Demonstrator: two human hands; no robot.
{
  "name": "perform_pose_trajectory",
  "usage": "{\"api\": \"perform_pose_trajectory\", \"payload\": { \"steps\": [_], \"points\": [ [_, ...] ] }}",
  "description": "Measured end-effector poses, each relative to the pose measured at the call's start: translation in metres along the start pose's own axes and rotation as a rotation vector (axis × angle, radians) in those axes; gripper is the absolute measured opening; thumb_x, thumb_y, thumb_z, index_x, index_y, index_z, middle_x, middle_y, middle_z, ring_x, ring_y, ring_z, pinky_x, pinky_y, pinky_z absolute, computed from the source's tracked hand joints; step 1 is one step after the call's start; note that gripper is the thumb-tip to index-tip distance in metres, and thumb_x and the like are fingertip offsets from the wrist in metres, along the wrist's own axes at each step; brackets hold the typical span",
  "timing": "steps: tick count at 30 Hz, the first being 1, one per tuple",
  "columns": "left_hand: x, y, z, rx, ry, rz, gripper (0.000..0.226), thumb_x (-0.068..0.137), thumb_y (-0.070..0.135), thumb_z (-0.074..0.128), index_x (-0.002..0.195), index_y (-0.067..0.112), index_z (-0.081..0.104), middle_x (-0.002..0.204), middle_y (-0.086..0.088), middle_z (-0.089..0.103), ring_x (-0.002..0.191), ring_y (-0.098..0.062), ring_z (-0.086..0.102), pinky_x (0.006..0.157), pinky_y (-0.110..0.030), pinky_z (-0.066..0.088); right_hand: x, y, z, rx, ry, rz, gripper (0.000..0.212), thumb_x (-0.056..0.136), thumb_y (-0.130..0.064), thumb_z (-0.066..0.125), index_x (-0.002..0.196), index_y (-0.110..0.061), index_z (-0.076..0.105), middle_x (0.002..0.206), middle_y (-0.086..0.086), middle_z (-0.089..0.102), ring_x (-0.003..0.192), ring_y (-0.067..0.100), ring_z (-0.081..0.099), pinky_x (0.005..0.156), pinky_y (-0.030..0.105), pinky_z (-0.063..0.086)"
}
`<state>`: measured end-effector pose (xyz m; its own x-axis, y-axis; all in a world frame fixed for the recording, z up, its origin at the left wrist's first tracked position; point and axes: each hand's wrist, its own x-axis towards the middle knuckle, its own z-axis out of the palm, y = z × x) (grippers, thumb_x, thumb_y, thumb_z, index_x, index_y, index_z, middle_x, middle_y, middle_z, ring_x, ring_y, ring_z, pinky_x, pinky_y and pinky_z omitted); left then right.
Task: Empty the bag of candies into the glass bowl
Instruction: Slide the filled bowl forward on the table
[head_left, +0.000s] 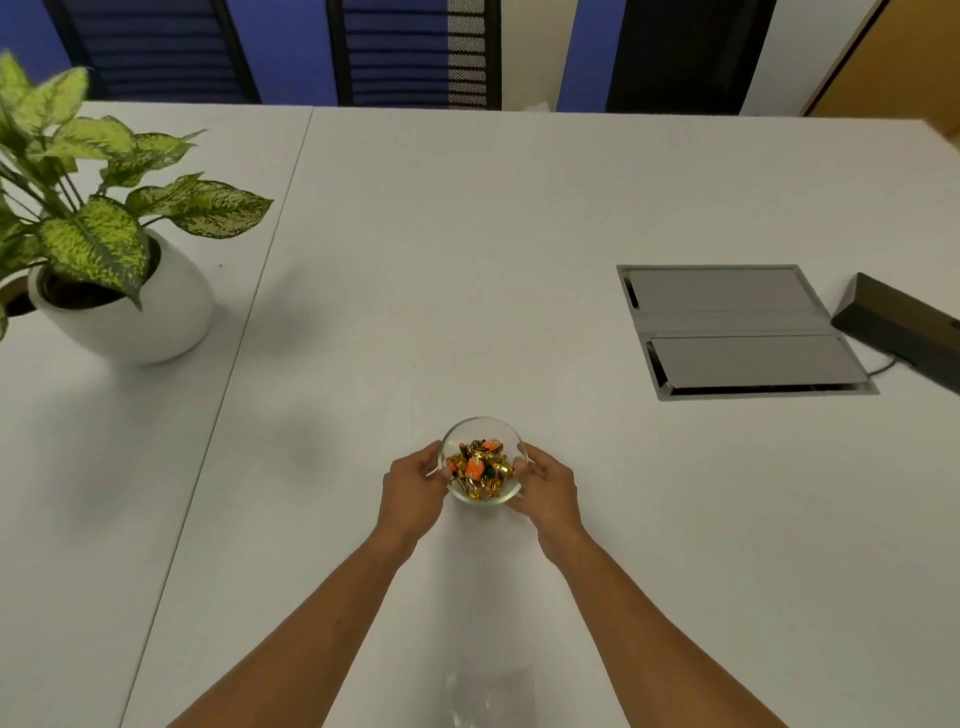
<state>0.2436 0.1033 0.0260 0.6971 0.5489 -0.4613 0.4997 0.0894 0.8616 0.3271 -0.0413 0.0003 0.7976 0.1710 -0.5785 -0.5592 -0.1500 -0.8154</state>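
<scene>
White and wide, the tabletop (467, 234) fills almost all of the view, with a thin seam running from the far edge down to the near left. Behind its far edge stand dark chairs with blue striped backs (156, 52) against a blue wall.

On the left side sits a potted plant (98, 244): a round white pot with large green, speckled leaves that spread over the tabletop. On the right side a grey cable hatch (737, 330) with two flaps is set flat into the surface. Just beside it, at the right edge of the view, lies a dark, wedge-shaped device (904, 327) with a thin cable going out of it.

Two bare forearms come in from the bottom of the view and meet near the middle. At the near edge, between the forearms, lies a clear plastic bag (485, 699); it looks flat, and I cannot tell if anything is in it.

The glass bowl (483, 428) stands on the tabletop in front of the person. The left hand (410, 491) and the right hand (550, 491) cup it from both sides, fingers curled against the glass wall. Inside the bowl is a small heap of candies (478, 470) in gold, orange and green wrappers.
</scene>
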Motion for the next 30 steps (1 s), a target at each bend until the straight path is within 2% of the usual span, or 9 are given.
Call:
{"api": "perform_pose_trajectory", "payload": {
  "steps": [4,7,14,18,22,26,28,29,30],
  "points": [
    [0.057,0.034,0.002,-0.01,0.009,0.049,0.031,0.089,0.011,0.062,0.115,0.023,0.071,0.108,0.001,0.075,0.108,-0.019,0.067,0.098,-0.048,0.053,0.055,-0.038,0.024,-0.039,0.012,-0.048,0.032,0.093,-0.012,0.056,0.122,-0.019,0.065,0.113,0.006,0.069,0.105,0.025,0.066,0.088,0.047,0.059],
    [0.101,0.048,0.002,-0.018,0.012,0.055,0.028,0.087,0.01,0.061,0.106,0.026,0.073,0.1,0.001,0.075,0.104,-0.022,0.068,0.097,-0.05,0.053,0.091,-0.066,0.038,-0.078,0.024,-0.086,0.032,0.091,-0.011,0.056,0.12,-0.018,0.066,0.098,-0.003,0.067,0.105,0.026,0.065,0.09,0.049,0.057],
    [0.186,0.082,0.002,-0.037,0.014,0.055,0.028,0.09,0.002,0.06,0.115,0.011,0.069,0.108,-0.013,0.073,0.106,-0.029,0.068,0.094,-0.046,0.055,0.173,-0.111,0.071,-0.162,0.034,-0.147,0.032,0.091,-0.016,0.057,0.121,-0.017,0.065,0.102,0.0,0.061,0.107,0.028,0.064,0.092,0.05,0.056],
    [0.218,0.092,0.0,-0.003,0.018,0.07,0.027,0.09,0.004,0.062,0.115,0.01,0.069,0.104,-0.011,0.072,0.106,-0.029,0.067,0.093,-0.047,0.056,0.207,-0.126,0.085,-0.184,0.029,-0.169,0.035,0.09,-0.017,0.058,0.125,-0.016,0.063,0.104,0.001,0.061,0.108,0.028,0.065,0.092,0.05,0.056],
    [0.245,0.09,-0.001,0.057,0.034,0.109,0.017,0.086,0.009,0.064,0.088,0.023,0.073,0.093,-0.009,0.074,0.103,-0.033,0.069,0.093,-0.053,0.055,0.226,-0.132,0.094,-0.191,0.034,-0.17,0.035,0.09,-0.017,0.057,0.124,-0.016,0.064,0.116,0.008,0.065,0.108,0.028,0.064,0.091,0.049,0.056],
    [0.26,0.091,0.004,0.06,0.027,0.124,0.023,0.086,0.009,0.063,0.074,0.028,0.069,0.074,-0.001,0.066,0.086,-0.026,0.065,0.093,-0.054,0.054,0.237,-0.136,0.093,-0.196,0.039,-0.17,0.036,0.09,-0.017,0.056,0.125,-0.016,0.063,0.108,0.003,0.06,0.11,0.03,0.063,0.092,0.05,0.055],
    [0.259,0.098,0.004,0.027,0.011,0.113,0.021,0.087,0.009,0.063,0.082,0.028,0.071,0.091,-0.008,0.07,0.095,-0.028,0.066,0.095,-0.054,0.053,0.239,-0.137,0.093,-0.188,0.022,-0.166,0.037,0.09,-0.019,0.057,0.127,-0.016,0.062,0.118,0.007,0.063,0.111,0.03,0.063,0.093,0.05,0.055],
    [0.256,0.101,0.004,0.034,0.004,0.089,0.018,0.088,0.01,0.063,0.099,0.022,0.071,0.107,-0.012,0.07,0.105,-0.028,0.064,0.098,-0.053,0.052,0.237,-0.137,0.093,-0.209,0.025,-0.154,0.039,0.09,-0.023,0.057,0.128,-0.017,0.061,0.125,0.008,0.063,0.113,0.03,0.062,0.094,0.05,0.054],
    [0.257,0.103,0.004,0.023,0.008,0.083,0.032,0.09,0.012,0.063,0.122,0.013,0.063,0.124,-0.014,0.066,0.115,-0.029,0.06,0.102,-0.051,0.049,0.236,-0.137,0.093,-0.208,0.026,-0.165,0.039,0.091,-0.028,0.056,0.128,-0.017,0.06,0.129,0.008,0.061,0.115,0.029,0.06,0.096,0.048,0.053]
  ]
}}
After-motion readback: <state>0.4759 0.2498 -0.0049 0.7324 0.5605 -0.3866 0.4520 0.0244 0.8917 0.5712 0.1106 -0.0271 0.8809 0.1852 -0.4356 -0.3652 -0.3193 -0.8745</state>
